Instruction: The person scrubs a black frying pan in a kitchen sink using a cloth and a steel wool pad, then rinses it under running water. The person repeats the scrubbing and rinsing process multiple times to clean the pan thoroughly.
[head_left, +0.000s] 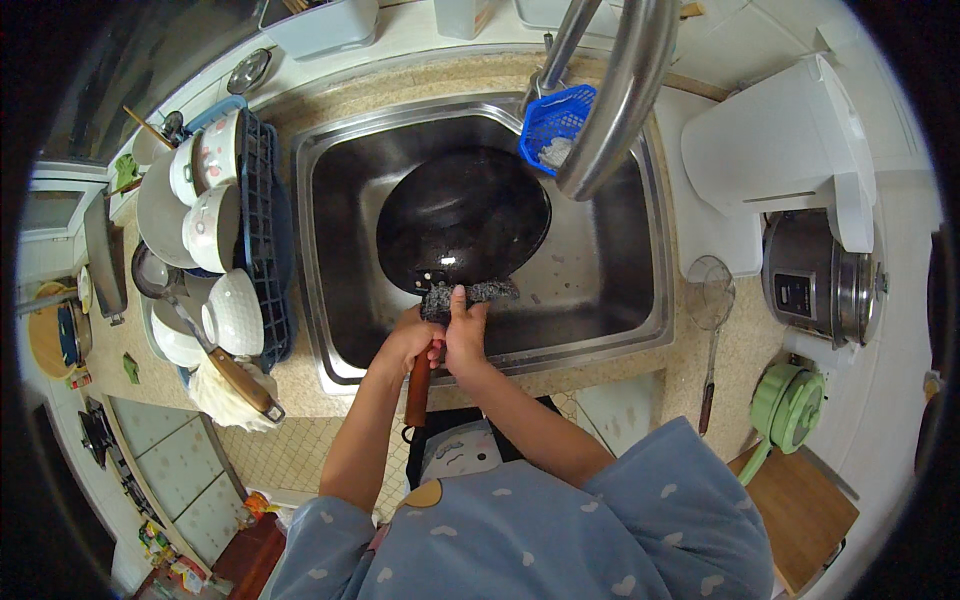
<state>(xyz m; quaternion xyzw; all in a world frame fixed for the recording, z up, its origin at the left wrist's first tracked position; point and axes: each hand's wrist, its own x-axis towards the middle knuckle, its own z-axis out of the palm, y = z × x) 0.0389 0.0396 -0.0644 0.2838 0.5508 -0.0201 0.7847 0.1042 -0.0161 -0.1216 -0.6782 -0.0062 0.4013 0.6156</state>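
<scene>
A black wok (465, 215) lies in the steel sink (590, 275), its brown wooden handle (418, 392) pointing toward me over the front rim. I cannot tell which face of the wok is up. My left hand (405, 342) is closed around the handle near where it joins the wok. Just beside it, my right hand (466, 335) presses a dark grey, speckled scrubbing cloth (490, 291) against the handle's joint, thumb on top. The cloth spreads to both sides of that thumb, and the fingers beneath are partly hidden.
A steel faucet (625, 100) arches over the sink's back right, beside a blue basket (556, 128). Left stands a dish rack (270, 230) with bowls and a wooden-handled ladle (225, 365). Right are a wire skimmer (710, 295), a rice cooker (800, 275) and a green pot (790, 405).
</scene>
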